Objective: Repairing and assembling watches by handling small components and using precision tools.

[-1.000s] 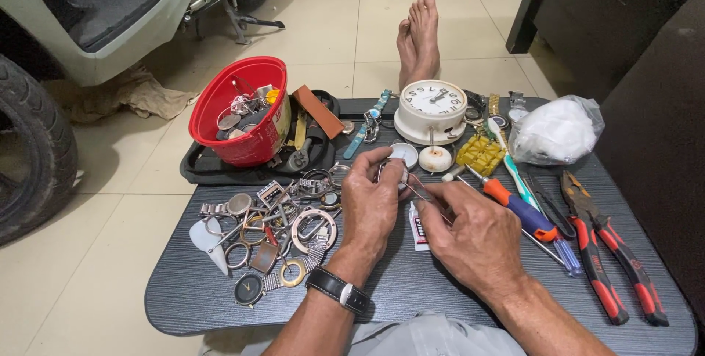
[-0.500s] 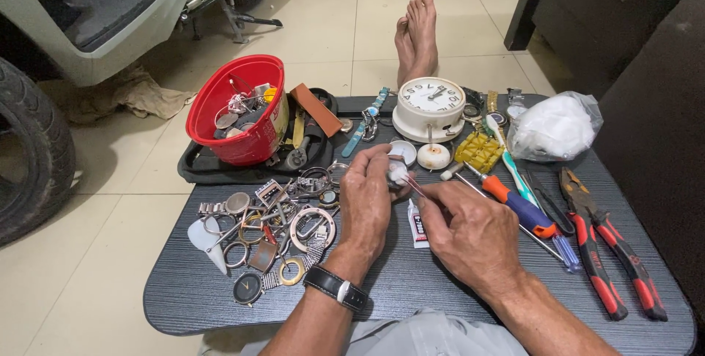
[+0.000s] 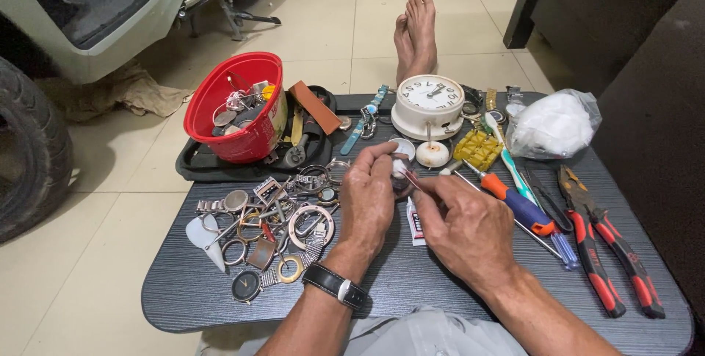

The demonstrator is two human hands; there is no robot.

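I see my left hand (image 3: 369,198) pinching a small round watch part (image 3: 400,167) above the table (image 3: 411,282), near the white clock (image 3: 429,105). My right hand (image 3: 466,227) grips a thin tool (image 3: 410,174) touching that part. Watch pieces (image 3: 272,224) lie just left.

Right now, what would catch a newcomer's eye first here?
The two hands at the table's centre: the left hand pinches a small round part while the right hand works a thin tool against it. Behind them stands a white clock; at far left, a red bowl of watch parts. Red pliers lie at right.
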